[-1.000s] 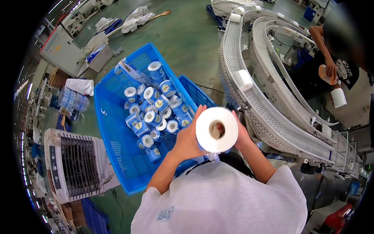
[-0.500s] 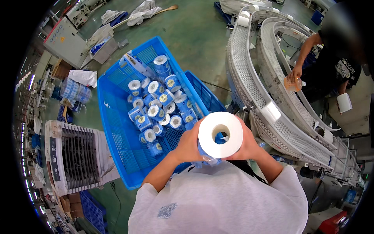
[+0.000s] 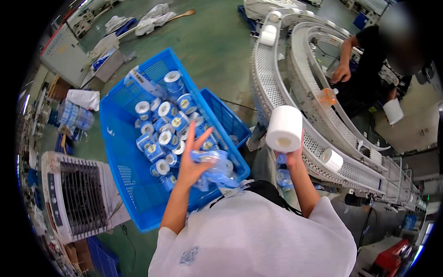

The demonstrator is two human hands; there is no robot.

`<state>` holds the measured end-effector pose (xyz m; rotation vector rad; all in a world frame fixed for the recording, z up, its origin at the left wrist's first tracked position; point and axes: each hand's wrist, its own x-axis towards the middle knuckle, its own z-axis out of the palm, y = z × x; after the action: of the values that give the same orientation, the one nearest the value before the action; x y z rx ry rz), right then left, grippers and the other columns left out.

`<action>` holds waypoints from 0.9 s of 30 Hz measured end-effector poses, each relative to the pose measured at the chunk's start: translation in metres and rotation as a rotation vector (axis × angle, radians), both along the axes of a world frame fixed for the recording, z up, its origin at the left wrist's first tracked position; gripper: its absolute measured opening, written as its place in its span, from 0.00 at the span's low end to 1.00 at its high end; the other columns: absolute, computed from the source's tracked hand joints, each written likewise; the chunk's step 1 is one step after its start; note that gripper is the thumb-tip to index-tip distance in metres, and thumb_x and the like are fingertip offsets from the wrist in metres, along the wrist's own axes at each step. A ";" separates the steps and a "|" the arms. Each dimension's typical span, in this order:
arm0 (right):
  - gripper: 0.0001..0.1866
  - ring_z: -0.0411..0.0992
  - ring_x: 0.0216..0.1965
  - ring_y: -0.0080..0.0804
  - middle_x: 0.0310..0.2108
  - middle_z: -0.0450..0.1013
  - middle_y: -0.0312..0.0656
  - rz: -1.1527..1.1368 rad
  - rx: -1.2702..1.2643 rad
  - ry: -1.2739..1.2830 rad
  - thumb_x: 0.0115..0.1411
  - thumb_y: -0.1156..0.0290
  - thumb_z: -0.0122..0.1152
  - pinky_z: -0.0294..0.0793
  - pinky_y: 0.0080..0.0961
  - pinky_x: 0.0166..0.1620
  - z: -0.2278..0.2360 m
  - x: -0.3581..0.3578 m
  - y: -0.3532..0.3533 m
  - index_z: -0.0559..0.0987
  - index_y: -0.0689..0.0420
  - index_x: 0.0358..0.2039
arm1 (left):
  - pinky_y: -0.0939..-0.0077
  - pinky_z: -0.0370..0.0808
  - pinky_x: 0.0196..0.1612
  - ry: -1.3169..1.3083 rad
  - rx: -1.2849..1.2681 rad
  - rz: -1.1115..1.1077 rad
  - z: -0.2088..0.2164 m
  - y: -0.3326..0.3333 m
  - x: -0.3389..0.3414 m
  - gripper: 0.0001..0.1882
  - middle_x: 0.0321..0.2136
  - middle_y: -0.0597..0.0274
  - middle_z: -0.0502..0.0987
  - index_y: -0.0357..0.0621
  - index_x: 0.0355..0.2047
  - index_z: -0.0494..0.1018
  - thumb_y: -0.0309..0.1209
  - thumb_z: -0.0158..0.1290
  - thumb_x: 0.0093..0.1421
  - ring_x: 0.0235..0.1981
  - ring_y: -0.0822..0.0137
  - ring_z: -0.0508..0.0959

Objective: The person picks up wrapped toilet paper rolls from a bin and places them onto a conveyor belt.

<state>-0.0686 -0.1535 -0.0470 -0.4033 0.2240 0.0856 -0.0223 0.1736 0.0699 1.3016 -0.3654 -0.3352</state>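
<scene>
My left hand is over the near right side of a blue crate, index and middle fingers spread. A crumpled clear-and-blue plastic wrapper is caught at its thumb and trails to the right, blurred. To the right, my right hand grips a bare white toilet paper roll from below, tilted with its end toward me. A scrap of blue film shows under the roll. Inside the crate lie several wrapped toilet rolls in blue-and-white packaging.
A curved conveyor runs along the right, carrying a white roll. Beyond it a co-worker holds another roll near an orange bottle. A second blue crate adjoins the first; an air cooler stands at left.
My hands have parted. The left swung left over the crate with the wrapper; the right carried the roll right, toward the conveyor. The co-worker's hand has let go of the bottle.
</scene>
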 end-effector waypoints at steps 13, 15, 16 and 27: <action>0.43 0.69 0.36 0.37 0.39 0.68 0.48 -1.073 -1.040 0.933 0.36 0.48 0.73 0.70 0.30 0.32 -0.147 0.005 -0.171 0.64 0.62 0.45 | 0.81 0.69 0.30 0.318 0.033 0.016 -0.053 0.022 -0.021 0.06 0.23 0.57 0.73 0.36 0.21 0.68 0.22 0.45 0.40 0.25 0.70 0.72; 0.47 0.69 0.37 0.42 0.39 0.67 0.50 -1.061 -1.551 0.966 0.36 0.47 0.73 0.69 0.33 0.41 -0.177 -0.007 -0.193 0.60 0.65 0.47 | 0.82 0.69 0.31 0.353 0.044 -0.054 -0.055 0.019 -0.021 0.08 0.25 0.58 0.73 0.37 0.25 0.69 0.26 0.49 0.42 0.26 0.72 0.72; 0.48 0.69 0.37 0.45 0.39 0.67 0.52 -0.832 -1.485 0.868 0.38 0.41 0.68 0.65 0.33 0.48 -0.169 -0.017 -0.194 0.60 0.66 0.46 | 0.82 0.69 0.31 0.373 0.044 -0.079 -0.056 0.021 -0.022 0.09 0.26 0.59 0.73 0.38 0.26 0.69 0.28 0.50 0.42 0.27 0.72 0.72; 0.30 0.69 0.40 0.46 0.39 0.70 0.52 -0.368 -2.144 0.822 0.52 0.45 0.53 0.67 0.37 0.44 -0.117 -0.056 -0.153 0.73 0.61 0.43 | 0.79 0.67 0.33 0.492 -0.181 -0.052 -0.068 0.004 -0.008 0.26 0.25 0.60 0.70 0.41 0.24 0.66 0.51 0.32 0.63 0.26 0.71 0.68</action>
<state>-0.1247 -0.3066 -0.1637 -2.4556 1.1945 -0.4320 -0.0308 0.1780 0.0023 0.9928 -0.0106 -0.6351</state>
